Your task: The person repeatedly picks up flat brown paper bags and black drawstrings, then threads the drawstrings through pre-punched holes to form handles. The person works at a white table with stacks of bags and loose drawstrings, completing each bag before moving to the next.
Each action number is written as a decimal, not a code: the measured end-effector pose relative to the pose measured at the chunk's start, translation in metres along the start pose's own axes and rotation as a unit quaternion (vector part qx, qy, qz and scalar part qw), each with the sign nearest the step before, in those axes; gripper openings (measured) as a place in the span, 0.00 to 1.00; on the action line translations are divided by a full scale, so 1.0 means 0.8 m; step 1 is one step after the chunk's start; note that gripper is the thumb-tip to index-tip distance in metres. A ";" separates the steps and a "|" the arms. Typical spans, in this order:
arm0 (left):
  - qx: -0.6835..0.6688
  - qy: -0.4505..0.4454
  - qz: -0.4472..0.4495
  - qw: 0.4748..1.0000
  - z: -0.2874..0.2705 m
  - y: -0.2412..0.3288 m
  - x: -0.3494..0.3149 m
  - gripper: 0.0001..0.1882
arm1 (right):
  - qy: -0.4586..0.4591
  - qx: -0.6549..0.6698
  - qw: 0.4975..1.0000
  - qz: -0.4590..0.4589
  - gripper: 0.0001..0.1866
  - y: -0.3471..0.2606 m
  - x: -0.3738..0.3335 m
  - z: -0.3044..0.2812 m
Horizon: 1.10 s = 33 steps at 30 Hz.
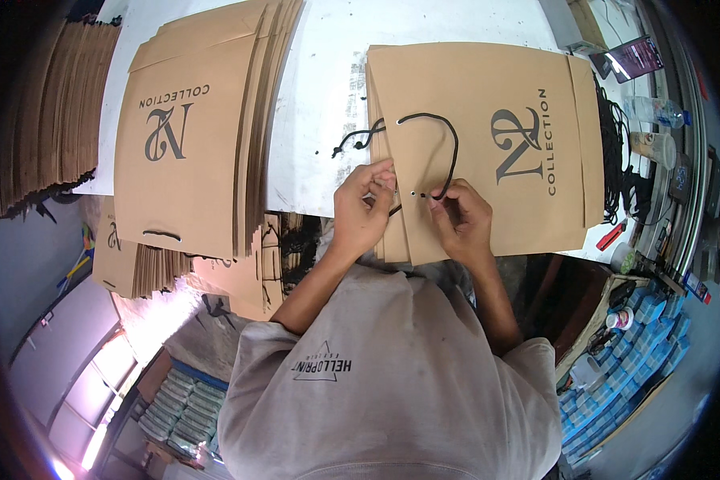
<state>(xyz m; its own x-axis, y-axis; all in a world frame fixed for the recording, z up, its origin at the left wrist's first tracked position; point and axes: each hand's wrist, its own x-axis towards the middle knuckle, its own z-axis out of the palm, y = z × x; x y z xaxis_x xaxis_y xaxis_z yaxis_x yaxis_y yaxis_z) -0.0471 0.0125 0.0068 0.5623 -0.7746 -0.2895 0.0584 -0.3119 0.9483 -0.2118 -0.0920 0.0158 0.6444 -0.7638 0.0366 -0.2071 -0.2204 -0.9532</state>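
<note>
A flat brown paper bag (pixel 488 152) with dark print lies on the table before me, on top of other bags. A black cord (pixel 454 152) comes out of its upper punched hole and loops down to my right hand (pixel 462 218). That hand pinches the cord near its end, just right of the lower hole. My left hand (pixel 366 202) is at the bag's left edge, thumb and fingers closed together there; whether they grip the bag's edge or a cord is hard to see. Knotted black cord ends (pixel 358 138) stick out past the edge above it.
A tall stack of brown bags (pixel 186 120) lies to the left, with more bags (pixel 56 104) beyond it. On the right are a bundle of black cords (pixel 612 152), a phone (pixel 634 59), a plastic bottle (pixel 656 110) and a red cutter (pixel 611 235).
</note>
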 end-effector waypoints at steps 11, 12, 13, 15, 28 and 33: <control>-0.058 -0.129 -0.038 0.989 0.000 0.013 0.006 0.21 | 0.016 -0.015 0.997 -0.080 0.03 0.003 0.005 0.007; -0.053 -0.145 -0.030 0.987 0.001 0.010 0.008 0.21 | 0.012 -0.012 0.997 -0.071 0.03 0.004 0.004 0.005; -0.049 -0.162 -0.022 0.985 0.001 0.007 0.009 0.21 | 0.007 -0.010 0.998 -0.062 0.03 0.005 0.004 0.003; -0.054 -0.160 -0.013 0.986 0.003 0.002 0.011 0.22 | -0.006 0.011 0.999 -0.048 0.03 0.009 0.003 -0.003; 0.099 0.089 0.033 0.991 -0.114 0.018 -0.009 0.14 | 0.049 0.007 0.997 -0.059 0.15 -0.002 0.022 0.003; -0.076 -0.049 0.078 0.993 -0.067 0.041 -0.024 0.15 | -0.052 -0.013 0.988 -0.148 0.12 -0.052 0.028 0.039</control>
<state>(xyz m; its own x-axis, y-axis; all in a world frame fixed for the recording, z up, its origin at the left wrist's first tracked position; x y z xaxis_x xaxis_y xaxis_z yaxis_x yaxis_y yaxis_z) -0.0116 0.0465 0.0503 0.4909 -0.8595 -0.1422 0.1052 -0.1036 0.9890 -0.1656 -0.0812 0.0469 0.7515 -0.5973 0.2803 -0.0158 -0.4411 -0.8973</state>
